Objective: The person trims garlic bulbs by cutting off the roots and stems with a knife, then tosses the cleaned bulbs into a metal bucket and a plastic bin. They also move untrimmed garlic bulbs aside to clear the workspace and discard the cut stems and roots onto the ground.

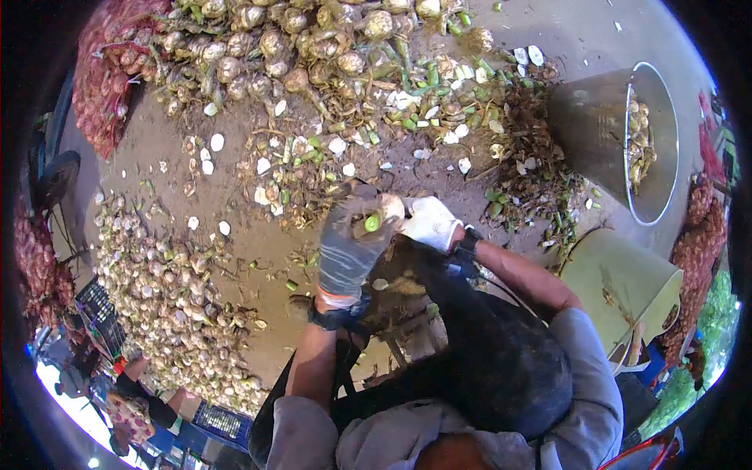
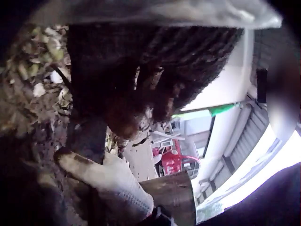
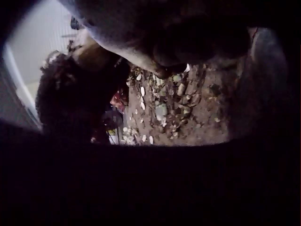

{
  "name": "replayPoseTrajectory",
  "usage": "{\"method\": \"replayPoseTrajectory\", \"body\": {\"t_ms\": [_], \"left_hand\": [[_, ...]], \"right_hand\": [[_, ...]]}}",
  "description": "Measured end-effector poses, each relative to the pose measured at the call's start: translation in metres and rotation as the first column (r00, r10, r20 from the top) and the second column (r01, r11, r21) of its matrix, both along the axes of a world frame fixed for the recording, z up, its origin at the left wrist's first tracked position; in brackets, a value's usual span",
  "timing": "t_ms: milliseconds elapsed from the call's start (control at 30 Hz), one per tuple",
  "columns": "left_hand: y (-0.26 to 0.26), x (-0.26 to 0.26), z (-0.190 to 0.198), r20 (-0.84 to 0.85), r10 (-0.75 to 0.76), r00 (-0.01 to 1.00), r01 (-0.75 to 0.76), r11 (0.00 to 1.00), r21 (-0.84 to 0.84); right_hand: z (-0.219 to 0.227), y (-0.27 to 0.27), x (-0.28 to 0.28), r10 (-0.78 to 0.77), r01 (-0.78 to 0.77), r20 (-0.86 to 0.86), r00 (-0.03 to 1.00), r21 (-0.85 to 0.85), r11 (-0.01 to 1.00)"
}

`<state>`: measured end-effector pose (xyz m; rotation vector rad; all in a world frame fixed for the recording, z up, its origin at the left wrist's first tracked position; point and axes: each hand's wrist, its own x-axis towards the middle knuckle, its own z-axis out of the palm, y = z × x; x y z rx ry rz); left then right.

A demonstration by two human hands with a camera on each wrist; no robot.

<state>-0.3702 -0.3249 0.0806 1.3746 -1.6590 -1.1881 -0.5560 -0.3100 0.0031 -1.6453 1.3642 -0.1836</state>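
In the head view, the left hand (image 1: 345, 247), in a grey striped glove, grips a garlic bulb (image 1: 390, 207) whose cut green stem end faces the camera. Against the bulb's right side is the right hand (image 1: 431, 224), in a white glove; whether it holds anything is hidden. The left wrist view shows the left hand's dark knitted glove (image 2: 155, 56) above, in shadow, and the right hand (image 2: 110, 176) below with a dirty fingertip. The right wrist view is mostly dark, with part of a glove (image 3: 127, 49) across the top.
Garlic with stalks (image 1: 274, 47) is heaped at the top, trimmed bulbs (image 1: 164, 290) at the left. A metal bucket (image 1: 587, 117) with bulbs lies tipped at the right, above a pale green bucket (image 1: 619, 274). Cut stems and peelings (image 1: 517, 157) litter the ground. Net sacks (image 1: 102, 86) stand around.
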Motion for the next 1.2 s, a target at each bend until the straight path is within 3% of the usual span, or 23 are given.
{"method": "replayPoseTrajectory", "body": {"t_ms": [33,100,167,200,233,300,333,367,433,467,500,567,633,700,733,800,833,900,933,967,1033,1133,1200], "left_hand": [[-0.002,-0.006,-0.002,0.022,0.011,1.000,-0.008,0.994,-0.111],[-0.003,-0.001,-0.001,0.097,-0.080,0.992,0.082,0.996,-0.019],[0.001,0.001,0.009,0.176,-0.158,0.972,0.139,0.984,0.113],[-0.001,0.007,0.004,0.091,-0.261,0.961,0.233,0.943,0.238],[0.005,0.012,-0.005,0.093,-0.261,0.961,0.232,0.942,0.241],[0.022,0.022,-0.024,-0.183,-0.175,0.967,0.248,0.810,0.531],[0.014,0.021,-0.001,-0.035,-0.376,0.926,0.337,0.781,0.526],[0.018,0.021,-0.003,-0.032,-0.374,0.927,0.334,0.782,0.526],[0.027,0.019,-0.013,-0.202,-0.271,0.941,0.338,0.748,0.572],[0.030,0.022,-0.016,-0.304,-0.232,0.924,0.379,0.651,0.657],[0.033,0.023,-0.019,-0.306,-0.233,0.923,0.382,0.650,0.657],[0.035,0.021,-0.014,-0.306,-0.300,0.904,0.417,0.781,0.465],[0.037,0.026,-0.017,-0.278,-0.378,0.883,0.469,0.739,0.484],[0.042,0.024,-0.017,-0.517,0.191,0.834,0.382,0.477,0.792],[0.039,0.018,-0.018,-0.516,0.192,0.835,0.381,0.475,0.793],[0.024,0.000,-0.021,-0.161,-0.014,0.987,0.102,0.830,0.549],[0.019,-0.003,-0.019,-0.159,-0.014,0.987,0.100,0.830,0.548],[0.015,-0.006,-0.014,0.037,-0.036,0.999,0.015,0.891,0.454],[0.016,-0.004,-0.021,0.032,-0.072,0.997,0.055,0.930,0.363],[0.019,-0.002,-0.027,0.034,-0.070,0.997,0.053,0.930,0.363],[0.024,0.002,-0.035,-0.003,0.085,0.996,-0.066,0.798,0.599],[0.028,0.010,-0.044,-0.051,0.195,0.979,-0.103,0.698,0.709],[0.034,0.013,-0.047,-0.117,0.246,0.962,-0.109,0.741,0.663]], "right_hand": [[0.001,-0.002,-0.001,0.016,-0.013,0.098,0.995,-0.036,0.999],[-0.002,-0.011,-0.002,0.037,-0.036,0.108,0.993,-0.016,0.999],[0.015,-0.024,0.000,-0.117,0.121,0.043,0.992,-0.090,0.989],[0.017,-0.028,-0.001,-0.087,0.084,-0.021,0.996,-0.144,0.986],[0.018,-0.029,-0.002,-0.087,0.083,-0.019,0.996,-0.141,0.987],[0.020,-0.031,-0.003,0.047,-0.066,-0.069,0.997,-0.313,0.947],[0.022,-0.032,-0.001,0.047,-0.059,-0.040,0.998,-0.377,0.924],[0.025,-0.033,0.001,0.049,-0.059,-0.037,0.998,-0.378,0.924],[0.030,-0.033,0.001,0.078,-0.112,-0.102,0.992,-0.384,0.916],[0.030,-0.033,0.001,0.078,-0.112,-0.103,0.992,-0.384,0.916],[0.031,-0.033,-0.001,0.082,-0.116,-0.100,0.992,-0.406,0.906],[0.033,-0.033,-0.002,0.089,-0.122,-0.097,0.991,-0.425,0.897],[0.034,-0.034,-0.002,0.146,-0.178,-0.107,0.984,-0.441,0.879],[0.035,-0.034,0.002,0.151,-0.192,-0.128,0.980,-0.423,0.885],[0.035,-0.033,0.004,0.157,-0.205,-0.149,0.976,-0.404,0.892],[0.037,-0.028,0.009,0.164,-0.211,-0.147,0.975,-0.406,0.889],[0.037,-0.027,0.011,0.168,-0.214,-0.147,0.975,-0.406,0.888],[0.037,-0.026,0.010,0.151,-0.199,-0.153,0.977,-0.374,0.906],[0.036,-0.024,0.009,0.133,-0.174,-0.134,0.982,-0.372,0.912],[0.036,-0.022,0.007,0.115,-0.150,-0.115,0.987,-0.370,0.917],[0.040,-0.019,0.005,0.119,-0.139,-0.077,0.990,-0.383,0.913],[0.053,-0.014,0.004,0.125,-0.157,-0.112,0.986,-0.346,0.925],[0.055,-0.012,0.005,0.139,-0.177,-0.133,0.981,-0.338,0.924]]}}
